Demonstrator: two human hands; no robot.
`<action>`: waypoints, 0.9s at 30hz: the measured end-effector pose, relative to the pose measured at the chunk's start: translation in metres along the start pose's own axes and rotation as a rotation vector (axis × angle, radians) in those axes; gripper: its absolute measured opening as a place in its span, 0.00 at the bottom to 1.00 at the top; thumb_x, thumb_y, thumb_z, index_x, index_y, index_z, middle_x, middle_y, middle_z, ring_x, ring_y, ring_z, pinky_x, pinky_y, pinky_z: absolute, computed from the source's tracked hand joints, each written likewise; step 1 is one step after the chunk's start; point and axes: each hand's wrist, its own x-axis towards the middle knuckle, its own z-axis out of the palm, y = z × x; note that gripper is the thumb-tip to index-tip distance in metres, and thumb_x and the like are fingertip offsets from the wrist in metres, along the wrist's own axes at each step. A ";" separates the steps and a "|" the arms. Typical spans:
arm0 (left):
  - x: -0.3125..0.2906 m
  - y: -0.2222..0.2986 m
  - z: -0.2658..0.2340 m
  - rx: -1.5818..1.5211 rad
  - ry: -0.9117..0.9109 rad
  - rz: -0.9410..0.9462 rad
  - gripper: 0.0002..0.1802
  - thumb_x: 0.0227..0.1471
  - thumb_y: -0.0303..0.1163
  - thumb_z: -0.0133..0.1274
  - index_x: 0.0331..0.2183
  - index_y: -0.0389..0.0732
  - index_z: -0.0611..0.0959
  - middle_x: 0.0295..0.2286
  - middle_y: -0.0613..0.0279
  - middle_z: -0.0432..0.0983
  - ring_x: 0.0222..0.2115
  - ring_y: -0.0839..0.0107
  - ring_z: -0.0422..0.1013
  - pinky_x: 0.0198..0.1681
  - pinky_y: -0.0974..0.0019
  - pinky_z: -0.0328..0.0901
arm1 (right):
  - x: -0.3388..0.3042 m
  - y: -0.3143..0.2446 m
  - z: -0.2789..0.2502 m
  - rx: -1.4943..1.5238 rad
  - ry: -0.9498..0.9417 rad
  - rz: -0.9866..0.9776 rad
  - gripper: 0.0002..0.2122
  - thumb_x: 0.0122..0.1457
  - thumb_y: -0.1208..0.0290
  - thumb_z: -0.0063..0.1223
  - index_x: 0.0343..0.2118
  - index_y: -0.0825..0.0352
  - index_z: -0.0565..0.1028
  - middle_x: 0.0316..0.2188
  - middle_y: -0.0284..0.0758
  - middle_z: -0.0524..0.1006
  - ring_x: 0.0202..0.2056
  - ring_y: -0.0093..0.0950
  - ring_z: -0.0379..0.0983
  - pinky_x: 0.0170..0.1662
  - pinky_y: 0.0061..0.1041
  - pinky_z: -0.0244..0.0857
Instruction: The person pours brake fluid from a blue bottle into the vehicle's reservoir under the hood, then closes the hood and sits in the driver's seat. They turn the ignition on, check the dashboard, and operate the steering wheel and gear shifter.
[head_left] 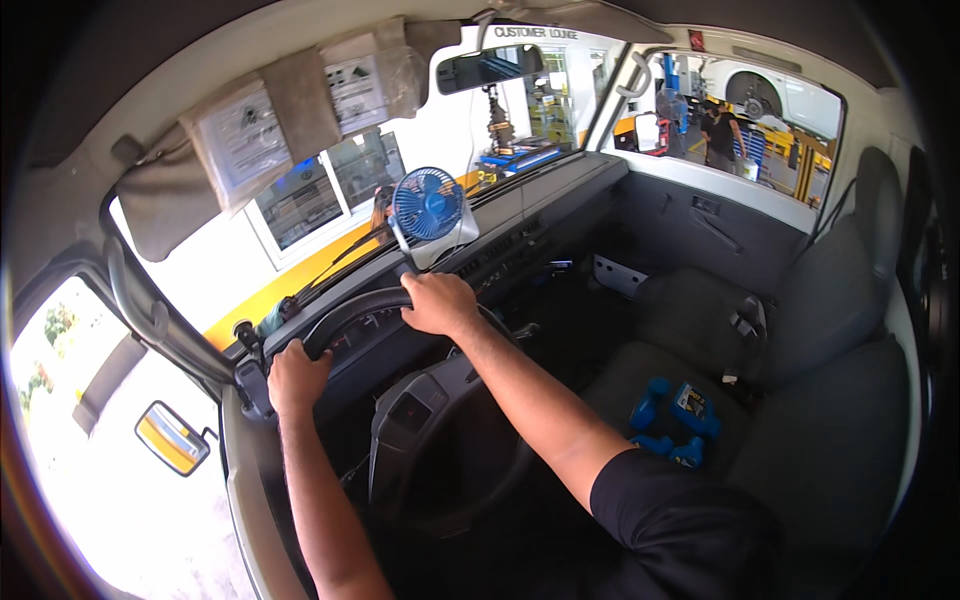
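Steering wheel stands before you in the head view; on the seat to your right rests a blue bottle (contents out of sight). Your left hand and right hand wrap their fingers around the wheel's upper rim, forearms stretched forward.

You're in vehicle cab: steering wheel, rearview mirror, seats around you. Repair workshop outside: white car raised, yellow equipment, person standing near.
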 end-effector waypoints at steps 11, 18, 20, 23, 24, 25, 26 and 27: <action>-0.001 0.002 0.002 0.013 0.010 0.005 0.27 0.54 0.50 0.69 0.41 0.35 0.86 0.42 0.38 0.86 0.49 0.39 0.81 0.53 0.41 0.75 | -0.003 0.005 0.005 0.020 0.035 -0.021 0.20 0.57 0.61 0.68 0.48 0.67 0.80 0.38 0.42 0.88 0.42 0.43 0.87 0.47 0.44 0.81; -0.003 0.004 0.002 0.002 0.020 0.006 0.26 0.53 0.49 0.70 0.41 0.36 0.86 0.41 0.38 0.86 0.49 0.39 0.81 0.51 0.41 0.75 | -0.004 0.007 0.005 0.028 0.027 -0.026 0.20 0.57 0.61 0.68 0.47 0.68 0.79 0.37 0.41 0.87 0.41 0.43 0.87 0.46 0.43 0.82; -0.003 0.004 0.003 0.007 0.040 0.009 0.26 0.53 0.49 0.70 0.41 0.35 0.85 0.41 0.38 0.86 0.48 0.39 0.81 0.51 0.40 0.75 | -0.003 0.008 0.007 0.025 0.041 -0.030 0.20 0.57 0.61 0.68 0.47 0.68 0.79 0.36 0.41 0.87 0.41 0.43 0.87 0.45 0.43 0.82; -0.003 0.002 0.005 0.026 0.060 0.034 0.26 0.54 0.49 0.70 0.40 0.35 0.85 0.40 0.38 0.86 0.48 0.39 0.81 0.51 0.40 0.75 | -0.003 0.009 0.010 0.021 0.056 -0.039 0.19 0.56 0.61 0.69 0.46 0.68 0.79 0.36 0.41 0.87 0.40 0.43 0.87 0.45 0.44 0.82; -0.003 0.002 0.006 0.027 0.059 0.033 0.26 0.54 0.49 0.70 0.40 0.35 0.85 0.40 0.38 0.86 0.48 0.39 0.81 0.51 0.40 0.75 | -0.003 0.009 0.010 0.021 0.056 -0.040 0.19 0.56 0.61 0.69 0.46 0.67 0.79 0.35 0.41 0.87 0.40 0.43 0.87 0.45 0.44 0.82; -0.003 0.002 0.006 0.029 0.059 0.032 0.26 0.54 0.49 0.70 0.40 0.35 0.85 0.40 0.38 0.86 0.48 0.39 0.81 0.51 0.40 0.75 | -0.003 0.009 0.010 0.018 0.050 -0.035 0.19 0.56 0.61 0.69 0.45 0.67 0.79 0.35 0.42 0.87 0.40 0.43 0.87 0.45 0.44 0.82; -0.003 0.001 0.006 0.025 0.060 0.033 0.26 0.54 0.49 0.70 0.40 0.35 0.85 0.40 0.38 0.86 0.48 0.39 0.81 0.51 0.40 0.75 | -0.003 0.009 0.009 0.031 0.056 -0.033 0.19 0.56 0.61 0.69 0.45 0.67 0.79 0.35 0.42 0.87 0.40 0.43 0.87 0.45 0.44 0.82; -0.002 0.002 0.005 0.028 0.051 0.037 0.26 0.54 0.49 0.70 0.40 0.35 0.85 0.41 0.38 0.86 0.48 0.39 0.81 0.51 0.40 0.75 | -0.003 0.009 0.008 0.040 0.054 -0.027 0.18 0.56 0.61 0.68 0.45 0.67 0.79 0.35 0.42 0.87 0.40 0.44 0.87 0.45 0.45 0.81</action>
